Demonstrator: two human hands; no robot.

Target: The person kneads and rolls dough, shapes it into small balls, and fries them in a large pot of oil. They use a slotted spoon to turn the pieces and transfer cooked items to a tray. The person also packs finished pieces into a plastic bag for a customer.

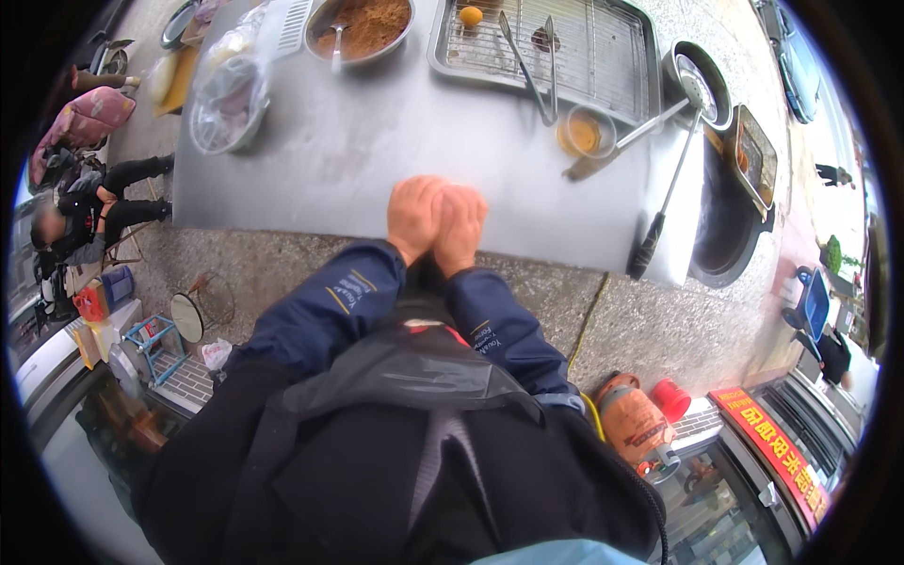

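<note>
My left hand (415,219) and my right hand (460,229) are pressed together, with fingers curled, over the near edge of a stainless steel table (339,169). Whether anything lies between the palms is hidden. Beyond them and to the right stands a clear plastic cup of amber liquid (585,133). Metal tongs (530,70) rest on a wire-racked tray (487,74), where a round orange ball (471,16) and a dark lump (545,38) also sit. A steel bowl of crumbly brown filling (371,28) holds a spoon (337,46).
At left is a plastic-covered bowl (229,106). A skimmer with black handle (648,247) leans across a metal pot (717,88), beside a dark wok (727,240) and a small racked tray (756,152). Behind me stand a gas cylinder (632,424) and a red bucket (669,400). A person (92,212) sits at left.
</note>
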